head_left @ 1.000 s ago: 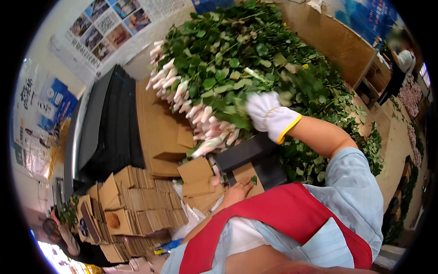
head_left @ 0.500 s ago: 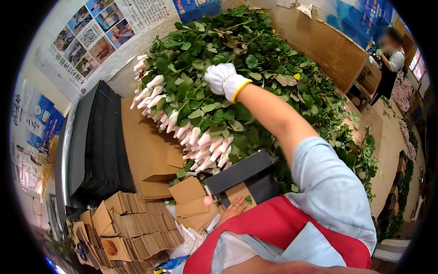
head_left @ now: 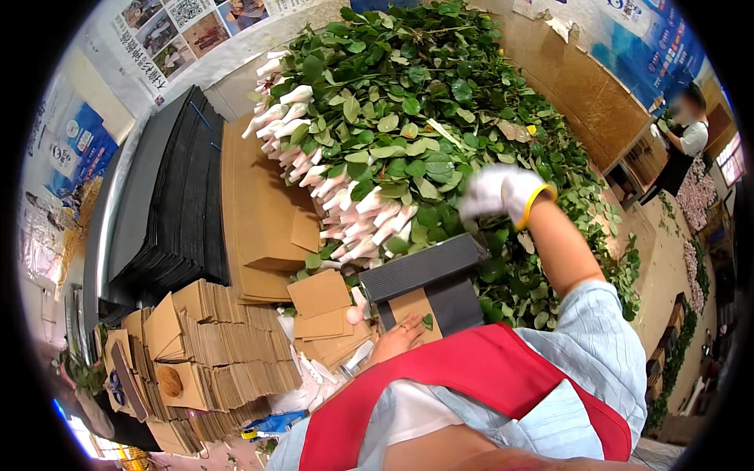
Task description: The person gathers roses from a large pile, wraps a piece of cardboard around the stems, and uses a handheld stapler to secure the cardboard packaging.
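Blur hides whether the white-gloved right hand, beside glossy green leaves, grips; the bare left hand lies flat on brown cardboard.

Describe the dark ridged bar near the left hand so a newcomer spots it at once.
Start at the big heap of green leafy stems filling the upper middle. At its lower edge, just beyond the left hand, the dark bar lies slanted, right end higher. Fine parallel ridges set it apart from the smooth brown card and black sheet beside it.
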